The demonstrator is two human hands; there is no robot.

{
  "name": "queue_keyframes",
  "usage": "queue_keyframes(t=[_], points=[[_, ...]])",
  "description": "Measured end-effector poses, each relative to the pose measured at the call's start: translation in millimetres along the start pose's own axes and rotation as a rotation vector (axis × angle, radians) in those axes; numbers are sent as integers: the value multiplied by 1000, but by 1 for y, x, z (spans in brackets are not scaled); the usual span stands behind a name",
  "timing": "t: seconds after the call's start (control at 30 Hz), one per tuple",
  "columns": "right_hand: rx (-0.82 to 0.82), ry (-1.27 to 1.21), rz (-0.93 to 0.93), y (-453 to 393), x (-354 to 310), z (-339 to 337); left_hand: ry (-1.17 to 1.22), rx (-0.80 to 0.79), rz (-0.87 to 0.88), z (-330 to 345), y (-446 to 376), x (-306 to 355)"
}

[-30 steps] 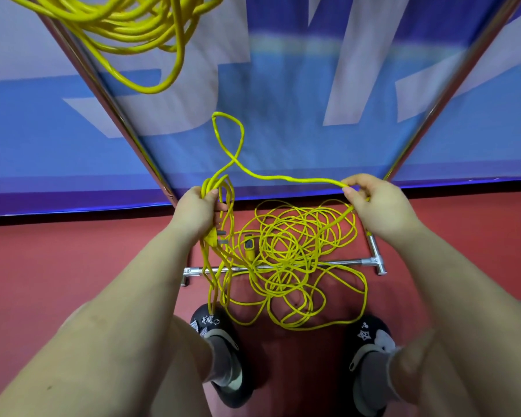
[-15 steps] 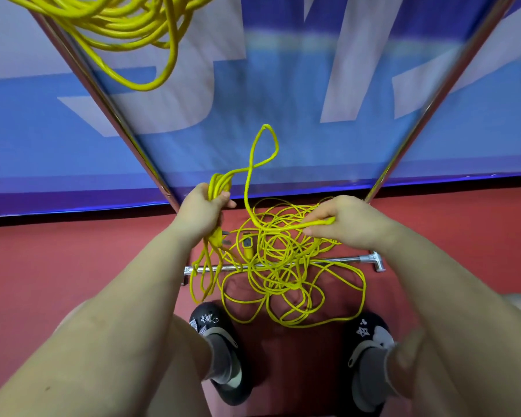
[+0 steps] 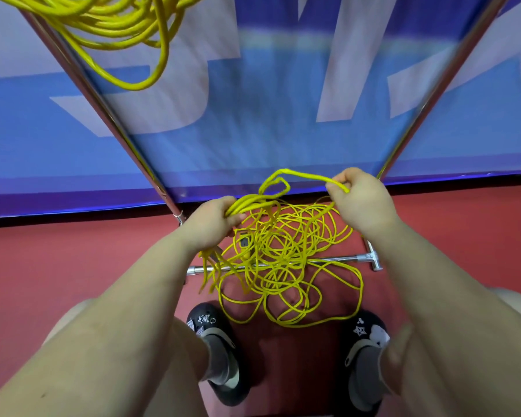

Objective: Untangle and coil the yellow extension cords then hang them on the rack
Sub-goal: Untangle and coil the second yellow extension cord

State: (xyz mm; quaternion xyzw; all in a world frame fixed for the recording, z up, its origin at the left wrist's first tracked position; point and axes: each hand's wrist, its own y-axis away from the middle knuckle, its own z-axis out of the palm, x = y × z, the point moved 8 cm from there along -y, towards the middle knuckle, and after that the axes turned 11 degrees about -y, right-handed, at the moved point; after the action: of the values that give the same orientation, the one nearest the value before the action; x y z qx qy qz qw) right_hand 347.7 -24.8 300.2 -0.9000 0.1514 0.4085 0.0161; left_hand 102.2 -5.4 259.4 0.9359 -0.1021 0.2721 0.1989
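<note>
Above the floor's tangled cord (image 3: 286, 266), the left hand (image 3: 206, 230) grips gathered loops; the right hand (image 3: 361, 200) pinches a strand; coiling continues, probably another loop next.

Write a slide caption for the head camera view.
Both hands, left and right, coiling tangled yellow cord.

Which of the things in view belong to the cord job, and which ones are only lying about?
Job:
left hand, gripping gathered loops
right hand, pinching a strand
tangled cord on the floor
hung cord
rack

Not job:
black shoes
blue banner
</note>
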Motion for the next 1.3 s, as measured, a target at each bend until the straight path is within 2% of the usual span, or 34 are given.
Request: queue_keyframes(t=[0.07, 0.13, 0.3, 0.37, 0.43, 0.57, 0.67, 0.73, 0.83, 0.9, 1.0, 1.07, 1.13, 1.17, 1.2, 1.3], points=[[-93, 105, 66, 0, 12, 10, -66, -24, 58, 2, 3, 10], [-175, 101, 109, 2, 20, 22, -92, -33, 100, 3, 6, 18], [-350, -208, 3, 14, 0, 50, -75, -37, 234, 4, 9, 40], [-440, -259, -32, 22, -9, 57, -74, -40, 272, 5, 9, 44], [-447, -223, -64, 25, -12, 58, -75, -47, 298, 7, 10, 48], [-330, -33, -158, 20, -15, 46, -142, -12, 392, 3, 13, 59], [-325, -2, -209, 18, -18, 44, -223, 36, 430, 0, 14, 60], [-385, -45, -185, 19, -14, 50, -263, 78, 413, -2, 13, 57], [-502, -283, -92, 24, -9, 63, -277, 131, 378, -7, 10, 54], [-480, -403, -57, 25, -10, 64, -307, 160, 335, -8, 8, 51], [-376, -497, -44, 23, -14, 58, -399, 295, 312, -12, 8, 47], [-310, -530, -39, 21, -14, 53, -442, 518, 274, -22, 15, 49], [-245, -542, -27, 19, -11, 50, -304, 722, 217, -36, 32, 56], [-218, -553, -20, 18, -11, 49, -217, 716, 167, -34, 36, 58], [-199, -567, -12, 19, -11, 48, -118, 629, 86, -27, 36, 57], [-189, -601, -12, 23, -17, 51, 382, 179, -212, 21, 28, 47]])
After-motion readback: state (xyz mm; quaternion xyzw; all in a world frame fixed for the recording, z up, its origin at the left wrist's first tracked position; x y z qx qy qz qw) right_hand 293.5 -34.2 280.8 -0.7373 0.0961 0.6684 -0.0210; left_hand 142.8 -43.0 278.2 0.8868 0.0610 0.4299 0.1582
